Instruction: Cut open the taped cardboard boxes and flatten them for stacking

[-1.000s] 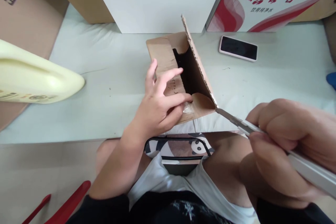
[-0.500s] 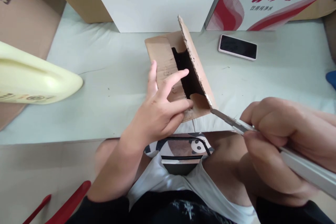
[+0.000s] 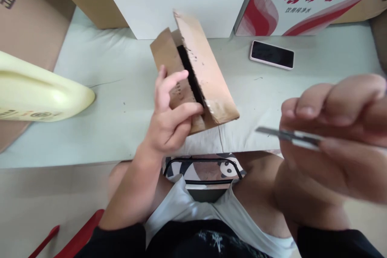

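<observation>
A small brown cardboard box (image 3: 211, 72) is tilted over the middle of the table, its torn-edged flap raised over a dark narrow opening. My left hand (image 3: 172, 117) grips the box's near left side; the index finger and thumb lie over the opening's edge, while the other fingers are partly spread. Off to the right, my right hand (image 3: 335, 141) is closed round a utility knife (image 3: 298, 137), blurred by motion. Its grey blade points left, apart from the box. The knife's rear end is hidden by the hand.
A phone (image 3: 272, 54) lies right of the box on the pale cloth-covered table (image 3: 121, 141). Behind stand a white box (image 3: 181, 4) and a red-and-white carton (image 3: 290, 12). A pale yellow bottle (image 3: 45, 92) is at left. A panda-patterned item (image 3: 205, 169) sits between the knees.
The box has shifted left and turned, its flap now facing me more with a narrower opening. My right hand and the knife have drawn away from the box's corner.
</observation>
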`<state>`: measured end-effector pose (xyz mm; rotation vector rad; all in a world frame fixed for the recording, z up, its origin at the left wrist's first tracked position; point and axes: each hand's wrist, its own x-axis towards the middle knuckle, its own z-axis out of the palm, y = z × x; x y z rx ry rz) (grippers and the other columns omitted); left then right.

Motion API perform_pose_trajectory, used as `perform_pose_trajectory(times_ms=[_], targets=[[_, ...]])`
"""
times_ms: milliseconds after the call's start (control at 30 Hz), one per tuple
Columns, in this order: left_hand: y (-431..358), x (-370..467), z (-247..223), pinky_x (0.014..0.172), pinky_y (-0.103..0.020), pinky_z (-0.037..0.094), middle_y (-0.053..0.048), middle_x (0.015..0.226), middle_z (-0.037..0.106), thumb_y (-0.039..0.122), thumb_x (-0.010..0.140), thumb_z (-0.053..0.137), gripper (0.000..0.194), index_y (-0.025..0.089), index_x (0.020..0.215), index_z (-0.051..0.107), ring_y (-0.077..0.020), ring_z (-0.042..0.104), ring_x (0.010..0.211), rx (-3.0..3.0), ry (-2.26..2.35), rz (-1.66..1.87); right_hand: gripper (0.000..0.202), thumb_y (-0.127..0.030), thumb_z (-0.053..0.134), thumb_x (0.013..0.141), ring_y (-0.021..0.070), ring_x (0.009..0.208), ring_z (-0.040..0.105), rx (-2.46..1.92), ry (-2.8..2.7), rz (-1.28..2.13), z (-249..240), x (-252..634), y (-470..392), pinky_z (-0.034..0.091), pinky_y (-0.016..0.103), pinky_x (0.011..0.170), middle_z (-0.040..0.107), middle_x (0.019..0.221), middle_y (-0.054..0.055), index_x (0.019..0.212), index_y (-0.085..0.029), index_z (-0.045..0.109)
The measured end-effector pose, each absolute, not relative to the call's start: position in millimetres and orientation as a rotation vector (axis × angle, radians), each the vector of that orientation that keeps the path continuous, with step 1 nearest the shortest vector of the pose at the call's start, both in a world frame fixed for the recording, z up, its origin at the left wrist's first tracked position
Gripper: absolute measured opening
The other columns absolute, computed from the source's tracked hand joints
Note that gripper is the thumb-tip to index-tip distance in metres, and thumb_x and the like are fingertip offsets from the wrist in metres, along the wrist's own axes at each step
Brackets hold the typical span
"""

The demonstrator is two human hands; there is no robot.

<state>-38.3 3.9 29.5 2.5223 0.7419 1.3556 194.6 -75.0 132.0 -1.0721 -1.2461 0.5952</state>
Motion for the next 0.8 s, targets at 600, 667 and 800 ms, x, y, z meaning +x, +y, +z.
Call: perform_pose_trajectory(times_ms=[600, 667, 800], targets=[[10, -47, 30, 0.128, -0.059, 0.045, -0.002, 0.133, 0.061, 0.055, 0.099, 0.051, 0.029, 0.028, 0.092, 0.054, -0.0278, 0.064, 0.131, 2.355, 1.035, 1.478, 0.047, -0.021, 0.057, 0.079, 0.0414, 0.108, 0.06, -2.275, -1.735, 0.402, -8, 253, -1, 0.05, 0.062, 0.094, 0.063, 0.121, 0.023, 0.125, -0.017, 0.066], [9, -47, 31, 0.126, -0.059, 0.048, -0.005, 0.126, 0.065, 0.052, 0.097, 0.056, 0.026, 0.027, 0.091, 0.055, -0.0304, 0.064, 0.133, 2.364, 1.048, 1.458, 0.044, -0.025, 0.059, 0.08, 0.0442, 0.118, 0.058, -2.158, -1.72, 0.379, -5, 246, -3, 0.046, 0.068, 0.102, 0.064, 0.124, 0.023, 0.123, -0.018, 0.068], [7, -47, 30, 0.128, -0.06, 0.045, -0.008, 0.122, 0.067, 0.051, 0.095, 0.055, 0.024, 0.027, 0.093, 0.059, -0.0332, 0.062, 0.137, 2.35, 1.114, 1.366, 0.04, -0.036, 0.054, 0.09, 0.0316, 0.118, 0.065, -1.604, -1.706, 0.828, 5, 228, -9, 0.053, 0.056, 0.104, 0.067, 0.13, 0.015, 0.128, -0.023, 0.062]])
